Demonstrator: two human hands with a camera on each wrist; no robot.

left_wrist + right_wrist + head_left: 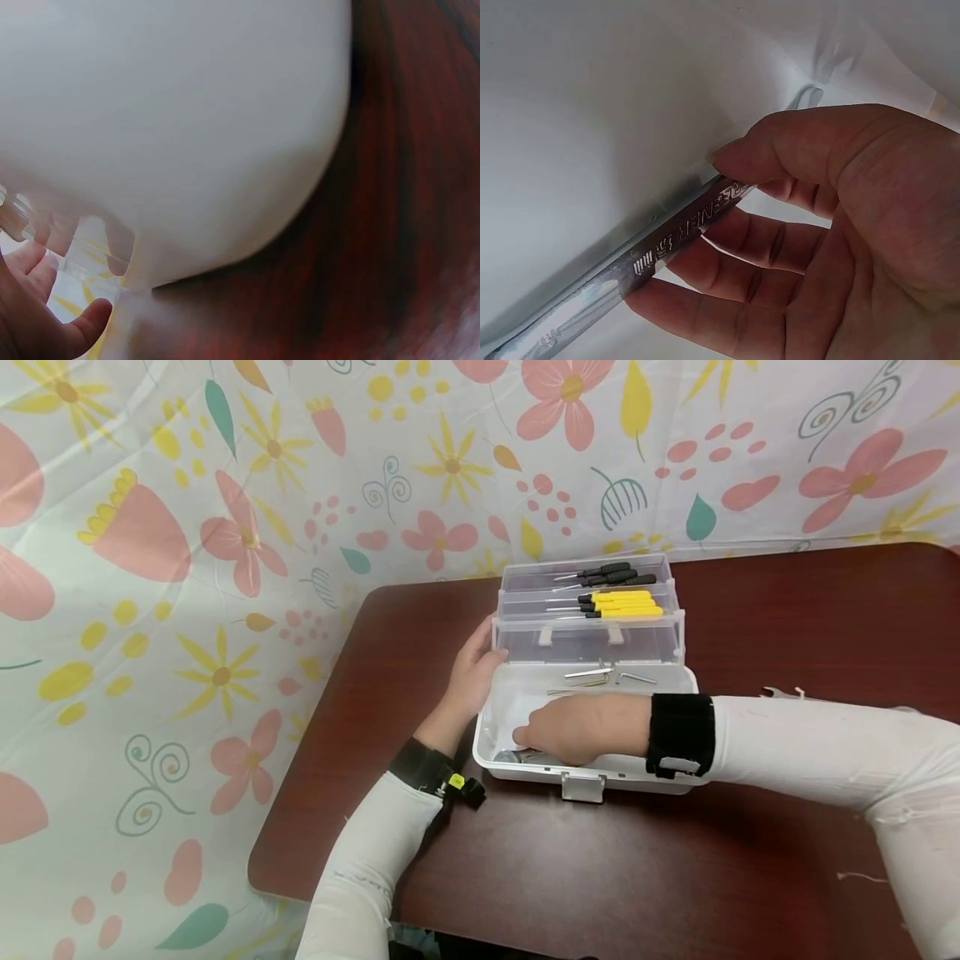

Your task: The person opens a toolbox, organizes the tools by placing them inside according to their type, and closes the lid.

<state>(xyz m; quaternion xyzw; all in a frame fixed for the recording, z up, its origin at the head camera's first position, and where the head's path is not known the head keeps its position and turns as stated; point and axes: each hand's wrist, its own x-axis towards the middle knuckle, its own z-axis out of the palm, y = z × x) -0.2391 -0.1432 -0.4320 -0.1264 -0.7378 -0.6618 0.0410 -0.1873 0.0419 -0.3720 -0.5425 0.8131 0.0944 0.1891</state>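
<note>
A white toolbox point(487, 739) with a clear tiered lid point(592, 642) stands raised in front of me. My right hand point(585, 727) reaches down inside it and pinches the shaft of a metal wrench point(592, 304) between thumb and fingertips. The wrench slants along the box floor; its stamped lettering shows in the right wrist view. At the left side of the lid, my left hand point(474, 668) rests with loosely extended fingers and thumb against the clear plastic. In the left wrist view, the white box wall fills most of the frame.
Yellow-handled screwdrivers point(622, 603) and black-handled screwdrivers point(615, 577) lie in the lid tiers. Several hex keys point(637, 678) are at the back of the box. Another wrench point(783, 693) lies on the dark table point(600, 868), partly behind my right sleeve. A floral cloth point(300, 468) hangs behind.
</note>
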